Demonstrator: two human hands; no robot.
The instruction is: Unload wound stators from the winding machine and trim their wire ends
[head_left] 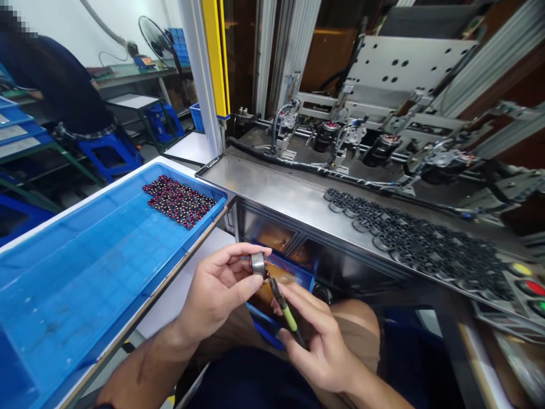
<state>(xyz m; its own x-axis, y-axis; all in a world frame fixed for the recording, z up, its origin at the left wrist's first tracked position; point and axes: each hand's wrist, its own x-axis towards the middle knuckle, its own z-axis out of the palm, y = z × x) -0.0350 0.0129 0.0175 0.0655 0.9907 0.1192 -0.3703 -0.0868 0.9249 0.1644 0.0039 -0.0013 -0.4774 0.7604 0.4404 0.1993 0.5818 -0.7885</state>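
Between the thumb and fingers of my left hand [221, 284] is a small round motor stator [258, 264] with a grey metal outer band, turned on its side. My right hand [317, 335] grips a pair of cutting pliers [289, 317] with dark jaws and yellow-green on the handle. The jaw tips point up at the right face of the stator, very near its edge; whether they touch it I cannot tell. Both hands are above my lap, in front of the metal bench.
A blue tray [106, 227] at left holds many wound stators [181, 200] in its far corner. Dark ring parts [409, 233] cover the right of the metal ledge [272, 182]. Behind stands a machine with fixtures [327, 135]; push buttons [530, 286] sit far right. A person [63, 85] sits back left.
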